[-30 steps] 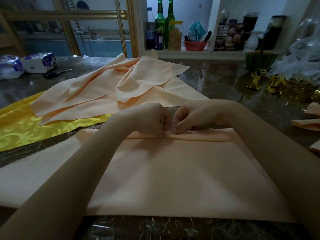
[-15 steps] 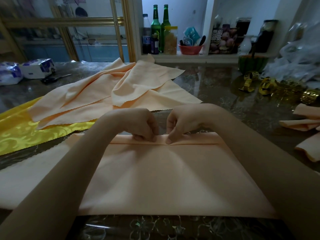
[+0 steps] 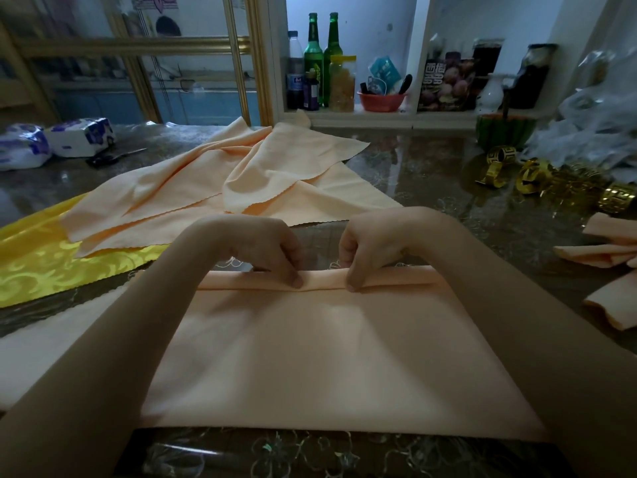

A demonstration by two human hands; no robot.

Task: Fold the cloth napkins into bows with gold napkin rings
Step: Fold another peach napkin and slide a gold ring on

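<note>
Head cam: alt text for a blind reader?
A left hand and right hand pinch a narrow fold along the far edge of a peach napkin spread on a dark table. Behind it lie loose napkins; gold napkin rings sit at right.

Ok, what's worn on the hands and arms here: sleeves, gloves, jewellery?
Nothing worn that shows. The left hand and right hand are bare: no gloves, no rings visible. Both forearms are uncovered to the frame edge, with no sleeves, watch or bracelet. The light is too dim to judge the nails.
</note>
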